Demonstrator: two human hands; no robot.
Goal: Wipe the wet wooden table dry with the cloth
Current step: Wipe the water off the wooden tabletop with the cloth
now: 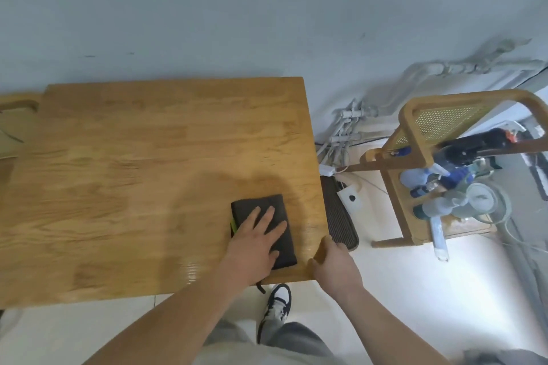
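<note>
Holding bottles (415, 178): wooden rack (412, 133) beside worktop (148, 172) | cloth (268, 202): dark, folded, at worktop's right front corner | left hand (255, 243): flat on cloth, grip apart | right hand (335, 264): grip clamped on worktop edge

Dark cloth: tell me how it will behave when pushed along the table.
The cloth looks soft and folded flat, so probably floppy if lifted. Under the flat left hand it should slide easily on the glossy table, perhaps bunching.

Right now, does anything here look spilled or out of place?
A glossy wet patch shines on the table near its front edge, left of the cloth under the left hand. Beside the table, a chair is piled with bottles, odd for a seat.
</note>
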